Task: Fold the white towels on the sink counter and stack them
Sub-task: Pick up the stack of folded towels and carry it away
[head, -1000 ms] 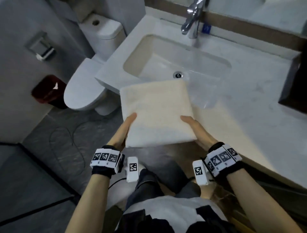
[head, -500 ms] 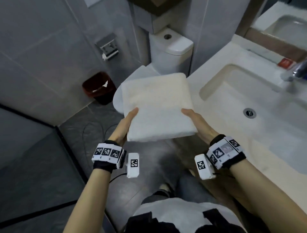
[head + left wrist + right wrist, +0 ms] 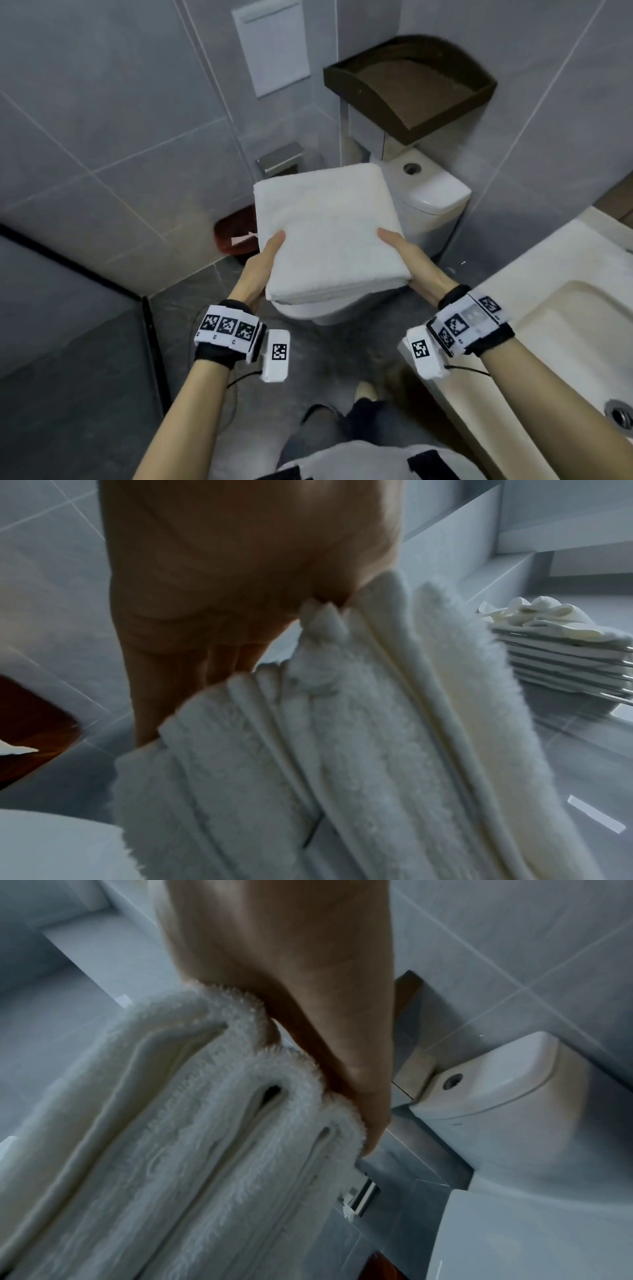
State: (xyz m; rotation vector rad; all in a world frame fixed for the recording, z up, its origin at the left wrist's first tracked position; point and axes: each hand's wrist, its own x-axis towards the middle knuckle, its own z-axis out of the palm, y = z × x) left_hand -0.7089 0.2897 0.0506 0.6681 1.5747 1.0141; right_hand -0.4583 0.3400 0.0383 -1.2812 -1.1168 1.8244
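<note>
A folded white towel [image 3: 325, 233], thick and square, is held level in the air above the toilet. My left hand [image 3: 263, 260] grips its near left edge, thumb on top and fingers underneath. On the near right edge my right hand [image 3: 404, 253] holds it the same way. The left wrist view shows the palm [image 3: 222, 574] against the towel's stacked layers [image 3: 342, 750]. In the right wrist view the hand [image 3: 291, 974] lies along the rounded folds [image 3: 171, 1123]. The sink counter [image 3: 565, 308] lies to the right, apart from the towel.
The white toilet [image 3: 431, 195] stands under and behind the towel. A dark brown tray shelf [image 3: 411, 85] hangs on the wall above it. A red bin [image 3: 233, 233] sits on the floor left. A wall rack with crumpled white cloth [image 3: 555, 642] shows in the left wrist view.
Both hands have carried the folded towel from above the sink counter leftwards to above the toilet. The grip is unchanged, and the view has swung left.
</note>
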